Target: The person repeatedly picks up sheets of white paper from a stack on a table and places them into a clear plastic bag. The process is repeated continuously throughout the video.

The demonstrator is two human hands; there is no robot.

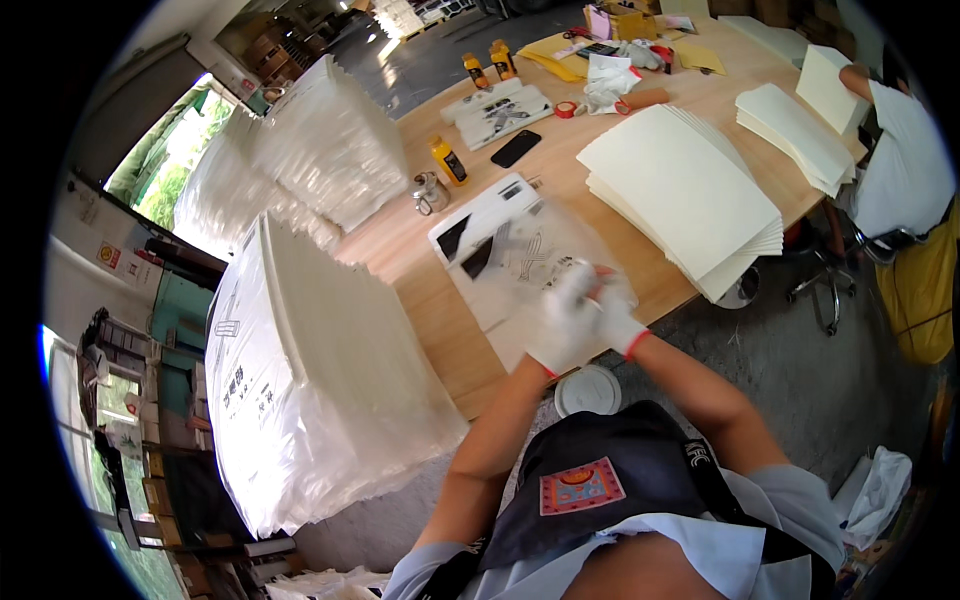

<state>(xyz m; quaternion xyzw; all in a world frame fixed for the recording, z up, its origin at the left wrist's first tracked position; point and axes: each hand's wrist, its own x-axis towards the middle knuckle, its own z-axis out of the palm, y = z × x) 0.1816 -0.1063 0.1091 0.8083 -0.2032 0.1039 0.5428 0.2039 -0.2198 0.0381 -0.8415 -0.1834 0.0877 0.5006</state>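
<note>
The single view looked from the person's head, through a wide fisheye lens, down and forward. It stood just above the dark fabric apron (610, 435), which filled the lower middle. The left hand in a white glove with red edge (566, 318) and the right hand in a similar white glove (620, 308) were quite near, a little right of the centre. The pale brown wooden table (450, 350) extended away from the camera, toward the upper right. Far behind it, the grey concrete floor (440, 50) appeared small. Straight edges were bending near the dark round border.
</note>
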